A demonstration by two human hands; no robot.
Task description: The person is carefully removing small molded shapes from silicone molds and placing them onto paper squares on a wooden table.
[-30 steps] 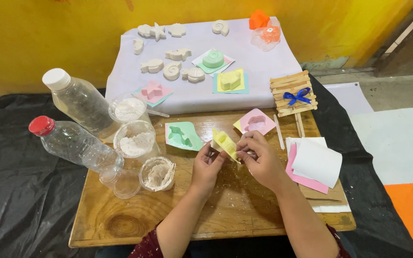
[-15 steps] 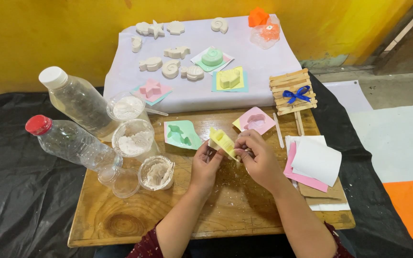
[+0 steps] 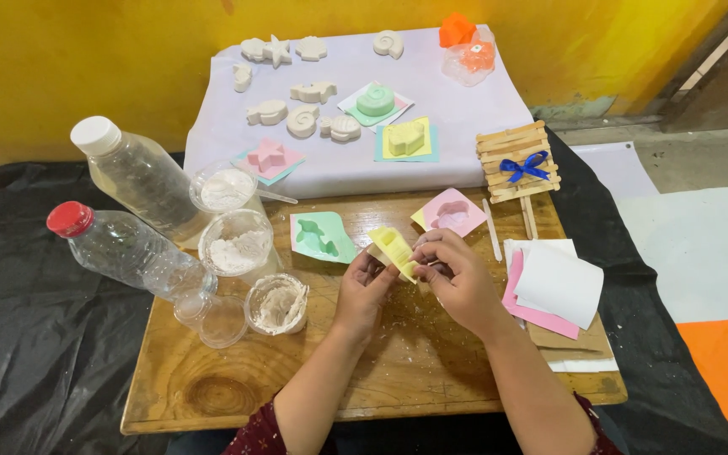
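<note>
Both hands pinch the yellow mould (image 3: 393, 250) above the worktop (image 3: 398, 362); left hand (image 3: 362, 291) at seven o'clock, right hand (image 3: 457, 274) at four; flexing its edges gently should free the cast unbroken.

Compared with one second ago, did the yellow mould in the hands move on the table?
No. The yellow mould stays between the green mould and the pink mould, held by the left hand and right hand.

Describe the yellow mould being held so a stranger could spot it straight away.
Start at the wooden table and find the two hands at its middle. The left hand and right hand pinch a small yellow mould between them. Unlike the green mould and pink mould lying flat nearby, it is lifted and tilted.
</note>
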